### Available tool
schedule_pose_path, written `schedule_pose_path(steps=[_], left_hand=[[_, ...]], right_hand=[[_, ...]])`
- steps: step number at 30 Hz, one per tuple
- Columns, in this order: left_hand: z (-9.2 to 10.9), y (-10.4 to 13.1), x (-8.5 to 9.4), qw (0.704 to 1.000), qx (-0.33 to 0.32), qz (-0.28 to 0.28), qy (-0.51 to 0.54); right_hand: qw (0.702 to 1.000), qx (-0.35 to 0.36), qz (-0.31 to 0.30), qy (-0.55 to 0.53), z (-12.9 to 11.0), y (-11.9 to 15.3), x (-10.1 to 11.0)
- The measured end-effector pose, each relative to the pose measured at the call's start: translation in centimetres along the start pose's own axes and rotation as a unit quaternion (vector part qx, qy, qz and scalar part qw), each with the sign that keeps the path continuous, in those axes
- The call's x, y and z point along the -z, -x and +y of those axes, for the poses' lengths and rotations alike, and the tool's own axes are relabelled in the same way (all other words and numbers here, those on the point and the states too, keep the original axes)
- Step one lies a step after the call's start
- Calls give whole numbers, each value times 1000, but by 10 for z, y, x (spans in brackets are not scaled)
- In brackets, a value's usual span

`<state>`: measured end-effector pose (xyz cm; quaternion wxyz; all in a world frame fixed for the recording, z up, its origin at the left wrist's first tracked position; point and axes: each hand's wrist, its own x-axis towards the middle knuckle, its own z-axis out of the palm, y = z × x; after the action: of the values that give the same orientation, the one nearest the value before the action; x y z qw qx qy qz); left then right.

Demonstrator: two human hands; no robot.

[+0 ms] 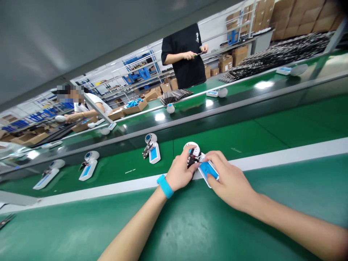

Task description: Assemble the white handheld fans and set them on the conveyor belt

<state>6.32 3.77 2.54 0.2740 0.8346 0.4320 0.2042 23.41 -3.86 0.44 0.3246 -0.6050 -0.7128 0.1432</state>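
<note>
Between my hands, above the front edge of the green belt, is a white plastic device housing [208, 170] with a blue inner face, a round white head and a dark circuit board [192, 159]. My left hand [181, 168], with a turquoise band at the wrist, is closed on the round head and the board. Fingers of my right hand [231, 179] clasp the long blue-faced part from its right side. Part of the housing is hidden behind my fingers. Just left of my hands, a similar opened housing [154, 154] lies on the belt with its board exposed.
More opened housings [88, 169] lie along the green belt [244, 134] to the left. A second line behind carries small white parts [217, 93]. Across it stand a person in black [186, 58] and another person in white [92, 103]. Stacked dark metallic strips [277, 50] sit far right.
</note>
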Motion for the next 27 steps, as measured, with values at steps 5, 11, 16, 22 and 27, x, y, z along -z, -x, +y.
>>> schedule_pose_path(steps=[5,11,16,22,27], left_hand=[[13,5,-13,999,-34,18,8],[21,3,-13,997,-48,2,-60],[24,4,1,978,-88,-32,-188],[31,6,18,908,-103,-18,-407],[24,3,20,873,-222,58,-431]], right_hand=[[989,56,-41,133,2,-16,26],[998,-4,-25,56,15,-27,14],[999,-47,-11,-20,16,-32,-5],[996,40,12,81,9,-29,-2],[991,75,-9,107,9,-30,2]])
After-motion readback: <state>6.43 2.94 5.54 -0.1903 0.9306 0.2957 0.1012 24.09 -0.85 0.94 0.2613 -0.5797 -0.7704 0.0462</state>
